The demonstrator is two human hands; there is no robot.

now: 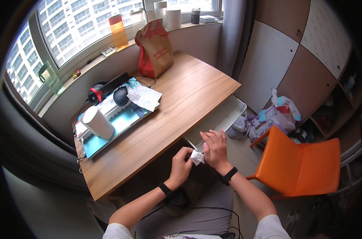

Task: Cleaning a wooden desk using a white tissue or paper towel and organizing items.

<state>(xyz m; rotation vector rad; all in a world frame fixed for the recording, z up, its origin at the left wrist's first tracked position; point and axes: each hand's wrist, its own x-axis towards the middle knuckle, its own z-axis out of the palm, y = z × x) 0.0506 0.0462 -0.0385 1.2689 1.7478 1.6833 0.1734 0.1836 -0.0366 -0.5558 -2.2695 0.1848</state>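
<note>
My left hand (180,167) pinches a small crumpled white tissue (197,157) in front of the table's near edge. Beside it, my right hand (215,149) has its fingers stretched out, with the palm side close to the tissue. Whether the right thumb touches the tissue is hard to make out. Just beyond both hands, a white drawer (233,116) is pulled out from under the wooden table (177,103); the right fingers overlap its near part in view. Each wrist wears a black band.
On the table's left are a white paper roll (97,122), red-black headphones (96,93), a black mouse (120,96) and a spread tissue (145,97). A brown paper bag (159,49) stands at the back. An orange chair (298,163) and bags (274,117) are at right.
</note>
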